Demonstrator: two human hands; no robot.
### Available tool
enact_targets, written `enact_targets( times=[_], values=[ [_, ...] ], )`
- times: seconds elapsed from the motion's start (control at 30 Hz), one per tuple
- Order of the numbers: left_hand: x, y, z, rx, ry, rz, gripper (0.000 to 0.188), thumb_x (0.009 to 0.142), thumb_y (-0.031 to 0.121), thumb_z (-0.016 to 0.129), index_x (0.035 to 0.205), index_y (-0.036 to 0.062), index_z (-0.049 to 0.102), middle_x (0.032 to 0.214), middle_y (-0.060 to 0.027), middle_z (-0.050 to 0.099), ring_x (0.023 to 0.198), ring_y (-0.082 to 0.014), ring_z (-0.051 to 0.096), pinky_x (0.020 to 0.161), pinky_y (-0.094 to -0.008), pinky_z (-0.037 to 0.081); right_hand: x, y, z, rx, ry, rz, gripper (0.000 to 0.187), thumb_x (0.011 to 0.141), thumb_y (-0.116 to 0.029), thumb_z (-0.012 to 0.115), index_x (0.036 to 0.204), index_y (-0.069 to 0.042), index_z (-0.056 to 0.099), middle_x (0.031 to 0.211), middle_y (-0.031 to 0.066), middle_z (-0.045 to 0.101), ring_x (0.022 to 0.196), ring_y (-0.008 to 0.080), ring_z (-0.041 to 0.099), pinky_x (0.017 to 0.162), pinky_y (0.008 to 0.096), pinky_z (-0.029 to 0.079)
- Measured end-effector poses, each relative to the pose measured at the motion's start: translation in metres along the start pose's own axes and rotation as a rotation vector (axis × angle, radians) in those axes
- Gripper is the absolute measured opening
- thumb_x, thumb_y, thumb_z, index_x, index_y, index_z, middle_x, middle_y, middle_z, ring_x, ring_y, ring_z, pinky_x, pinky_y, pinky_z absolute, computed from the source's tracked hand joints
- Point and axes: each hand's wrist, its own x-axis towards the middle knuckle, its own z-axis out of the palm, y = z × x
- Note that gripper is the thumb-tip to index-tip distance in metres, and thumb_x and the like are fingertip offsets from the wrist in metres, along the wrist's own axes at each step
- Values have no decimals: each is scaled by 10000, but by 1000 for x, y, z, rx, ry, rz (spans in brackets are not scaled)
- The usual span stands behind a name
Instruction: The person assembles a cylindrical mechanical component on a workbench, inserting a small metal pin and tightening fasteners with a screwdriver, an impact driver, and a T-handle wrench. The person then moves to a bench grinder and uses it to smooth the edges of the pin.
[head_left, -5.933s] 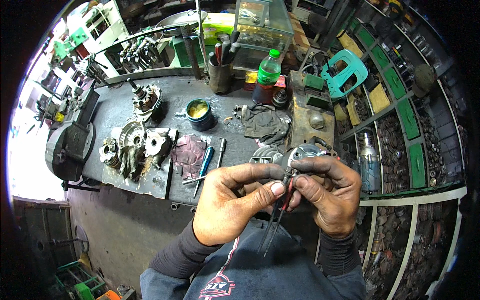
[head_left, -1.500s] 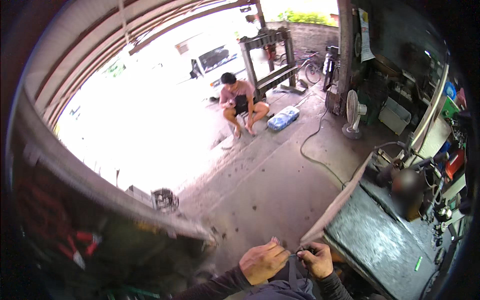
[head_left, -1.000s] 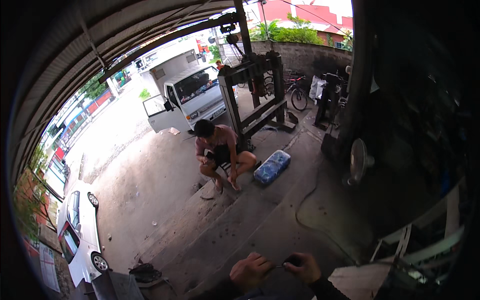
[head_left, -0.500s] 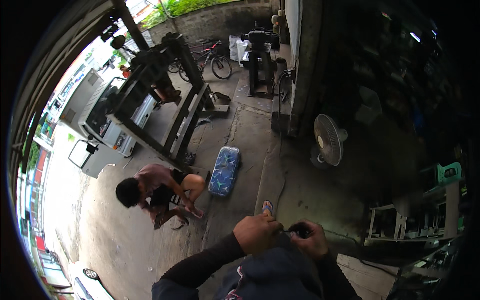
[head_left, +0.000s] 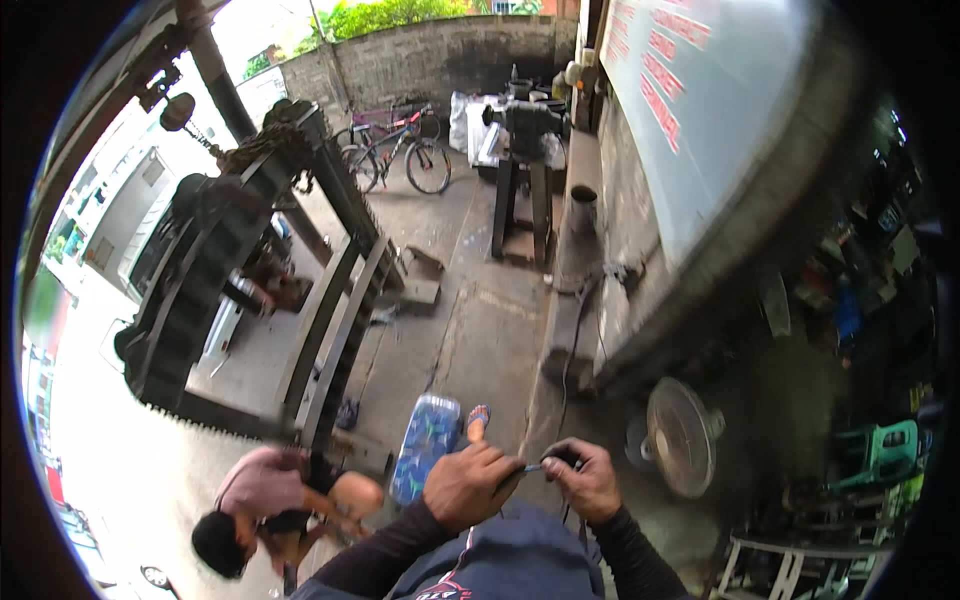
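In front of my waist, both hands are closed and close together. A short, thin, bluish-grey rod-like piece (head_left: pixel 533 468) spans the gap between them; its kind is too small to make out. My left hand (head_left: pixel 468 487) grips one end with its fingers curled. My right hand (head_left: pixel 586 482) pinches the other end between thumb and forefinger. Something dark sits in the curl of the right fingers, mostly hidden. Below the hands are my dark shirt (head_left: pixel 500 560) and one foot in a blue sandal (head_left: pixel 479 420).
A blue patterned padded bench (head_left: pixel 425 450) lies ahead left, near a crouching person (head_left: pixel 265 490). Beyond it stands a large steel press frame (head_left: pixel 330 340). On the right are a standing fan (head_left: pixel 680 437) and a green plastic chair (head_left: pixel 885 450). Ahead are a bicycle (head_left: pixel 405 155) and a machine on a stand (head_left: pixel 525 130).
My view has shifted forward and up, bringing the press frame, wall and fan closer. The hands stay together, and the thin piece between them shows more clearly. The crouching person appears lower in view.
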Motion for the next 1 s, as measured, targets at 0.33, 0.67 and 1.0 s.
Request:
enact_targets(
  times=[0.33,0.67,1.0],
  values=[
    [304,-478,28,14,-326,-321,313,976,211,569,1247,210,725,961,-127,718,935,-339,686,774,-470,557,538,59,-20,-109,371,150,237,1023,-119,545,1156,16,687,779,42,650,691,127,599,641,307,491],
    [605,-671,-50,-22,-161,-224,287,953,155,629,1222,121,725,910,-146,668,895,-337,645,793,-431,535,1027,-31,-87,-739,470,-201,453,923,-111,522,1374,-96,565,1254,270,626,1133,479,634,930,537,540],
    [769,-783,-112,-128,-120,-332,197,892,163,747,1053,50,762,885,-164,710,807,-328,678,737,-408,537,1264,-14,-117,-1165,410,64,545,860,-119,558,1400,-189,579,1451,197,554,1147,398,665,964,481,562]
  ],
)
